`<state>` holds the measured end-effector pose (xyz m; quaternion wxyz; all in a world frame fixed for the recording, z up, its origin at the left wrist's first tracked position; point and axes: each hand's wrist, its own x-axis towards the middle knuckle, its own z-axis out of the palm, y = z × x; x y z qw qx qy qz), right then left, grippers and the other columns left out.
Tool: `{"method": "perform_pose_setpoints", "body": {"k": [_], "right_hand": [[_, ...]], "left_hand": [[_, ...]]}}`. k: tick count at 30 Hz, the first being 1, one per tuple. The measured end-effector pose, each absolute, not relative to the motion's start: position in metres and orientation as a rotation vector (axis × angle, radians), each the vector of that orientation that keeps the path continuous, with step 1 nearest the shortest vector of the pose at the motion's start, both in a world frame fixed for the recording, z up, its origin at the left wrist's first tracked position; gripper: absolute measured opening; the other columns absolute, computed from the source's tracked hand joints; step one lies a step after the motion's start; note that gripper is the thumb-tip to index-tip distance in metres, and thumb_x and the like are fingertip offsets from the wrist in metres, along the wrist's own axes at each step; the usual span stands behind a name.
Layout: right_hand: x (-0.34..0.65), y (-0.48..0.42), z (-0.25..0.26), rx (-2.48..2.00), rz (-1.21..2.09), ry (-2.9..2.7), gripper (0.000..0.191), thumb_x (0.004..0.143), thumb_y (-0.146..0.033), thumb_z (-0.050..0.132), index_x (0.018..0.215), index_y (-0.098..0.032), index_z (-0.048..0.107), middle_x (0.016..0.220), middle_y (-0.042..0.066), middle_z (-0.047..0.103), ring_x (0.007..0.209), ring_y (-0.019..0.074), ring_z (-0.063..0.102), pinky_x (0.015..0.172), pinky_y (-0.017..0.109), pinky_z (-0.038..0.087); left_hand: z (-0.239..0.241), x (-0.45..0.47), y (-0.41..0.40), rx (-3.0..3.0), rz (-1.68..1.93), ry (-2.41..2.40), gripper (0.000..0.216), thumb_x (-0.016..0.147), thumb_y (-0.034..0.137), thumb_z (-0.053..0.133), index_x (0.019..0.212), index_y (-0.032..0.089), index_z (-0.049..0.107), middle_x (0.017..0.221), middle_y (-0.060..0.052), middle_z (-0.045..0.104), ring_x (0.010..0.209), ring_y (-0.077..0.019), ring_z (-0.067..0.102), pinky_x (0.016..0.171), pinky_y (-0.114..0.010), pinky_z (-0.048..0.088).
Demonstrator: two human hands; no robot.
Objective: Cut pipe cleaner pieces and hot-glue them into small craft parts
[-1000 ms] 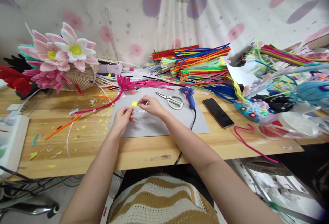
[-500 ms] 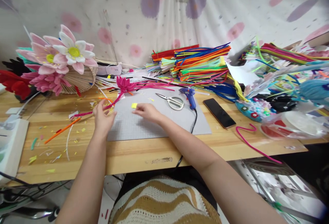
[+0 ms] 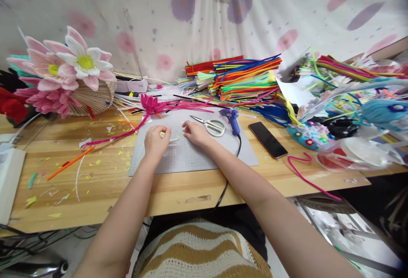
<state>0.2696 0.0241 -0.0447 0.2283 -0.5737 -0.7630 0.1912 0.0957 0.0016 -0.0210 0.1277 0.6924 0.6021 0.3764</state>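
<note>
Both of my hands rest on the grey cutting mat (image 3: pixel 197 159). My left hand (image 3: pixel 155 141) is curled, and its fingertips pinch a small yellow piece (image 3: pixel 162 133). A thin pale strip (image 3: pixel 174 140) lies on the mat between the hands. My right hand (image 3: pixel 195 133) sits a little to the right, its fingers pinched together on something too small to name. A magenta pipe-cleaner flower (image 3: pixel 149 104) with a long stem lies just beyond my left hand.
Scissors (image 3: pixel 210 124) and a blue glue gun (image 3: pixel 232 118) lie right of my right hand, with a black phone (image 3: pixel 267 139) farther right. Stacked pipe cleaners (image 3: pixel 242 78) fill the back. A basket of pink flowers (image 3: pixel 68 78) stands at the left. Scraps litter the wooden table (image 3: pixel 105 180).
My left hand reached left toward the magenta stem, then came back to the mat beside the right hand. The yellow piece is now at the left fingertips. The view shifted slightly.
</note>
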Motion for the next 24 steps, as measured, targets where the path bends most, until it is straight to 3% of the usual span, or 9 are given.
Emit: {"method": "perform_pose_setpoints", "body": {"k": [4, 6, 14, 24], "right_hand": [[0.269, 0.032, -0.047, -1.520, 0.675, -2.002, 0.023, 0.073, -0.014, 0.052, 0.095, -0.021, 0.051, 0.077, -0.002, 0.061, 0.073, 0.0118, 0.055, 0.067, 0.024, 0.038], [0.272, 0.034, -0.047, -1.477, 0.802, -1.892, 0.024, 0.072, -0.013, 0.052, 0.095, -0.021, 0.049, 0.073, -0.004, 0.059, 0.068, 0.0099, 0.054, 0.066, 0.023, 0.039], [0.278, 0.042, -0.060, -1.407, 0.967, -1.583, 0.021, 0.067, -0.014, 0.053, 0.086, -0.020, 0.048, 0.065, -0.007, 0.054, 0.060, 0.0081, 0.052, 0.063, 0.023, 0.039], [0.287, 0.033, -0.063, -1.109, 1.230, -1.081, 0.029, 0.061, -0.023, 0.060, 0.086, -0.019, 0.046, 0.064, -0.008, 0.052, 0.057, 0.0060, 0.054, 0.058, 0.021, 0.038]], "left_hand": [[-0.022, 0.101, 0.005, 2.084, 1.094, 1.719, 0.011, 0.076, 0.025, 0.052, 0.081, 0.019, 0.059, 0.088, -0.005, 0.064, 0.089, -0.0211, 0.055, 0.083, -0.035, 0.041], [-0.024, 0.101, 0.006, 2.149, 1.068, 1.647, 0.016, 0.074, 0.019, 0.053, 0.089, 0.020, 0.059, 0.094, -0.005, 0.063, 0.093, -0.0209, 0.054, 0.085, -0.034, 0.040], [-0.042, 0.117, 0.016, 2.404, 0.748, 1.604, 0.022, 0.073, 0.016, 0.057, 0.094, 0.020, 0.060, 0.098, -0.008, 0.059, 0.098, -0.0260, 0.051, 0.087, -0.040, 0.039], [-0.041, 0.129, 0.037, 2.453, 0.562, 1.468, 0.020, 0.074, 0.023, 0.059, 0.093, 0.021, 0.063, 0.097, -0.007, 0.058, 0.098, -0.0243, 0.050, 0.087, -0.037, 0.038]]}}
